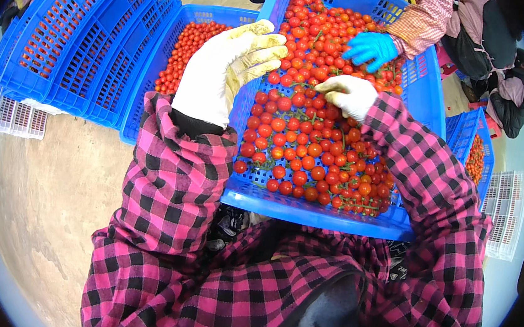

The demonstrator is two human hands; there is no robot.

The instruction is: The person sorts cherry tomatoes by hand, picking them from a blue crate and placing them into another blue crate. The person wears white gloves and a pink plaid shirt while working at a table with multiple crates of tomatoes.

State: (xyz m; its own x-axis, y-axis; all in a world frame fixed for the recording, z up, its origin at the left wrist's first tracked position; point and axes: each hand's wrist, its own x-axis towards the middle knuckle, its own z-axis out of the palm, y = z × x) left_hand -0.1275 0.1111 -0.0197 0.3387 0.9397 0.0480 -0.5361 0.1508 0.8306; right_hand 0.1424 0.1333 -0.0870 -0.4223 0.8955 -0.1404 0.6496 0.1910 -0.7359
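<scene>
A blue plastic crate (314, 213) lies before me, with loose red and orange cherry tomatoes (302, 139) spread over its slotted floor. Bits of green stem (362, 206) are mixed in among them. My left hand (234, 61), in a white glove with yellow-stained fingers, is raised over the crate's left rim. Its fingers are stretched out and slightly apart, and nothing shows in them. My right hand (351, 96), also white-gloved, is low over the tomatoes right of the middle. Its fingers are curled downward, and whatever may be between them is hidden.
A co-worker's blue-gloved hand (371, 50) reaches into the crate's far right part. Left of my crate, another blue crate (131, 125) holds smaller red tomatoes (190, 45). Stacked blue crates (88, 47) stand farther left. White crates (507, 213) and a tomato-filled blue crate (486, 173) are at right.
</scene>
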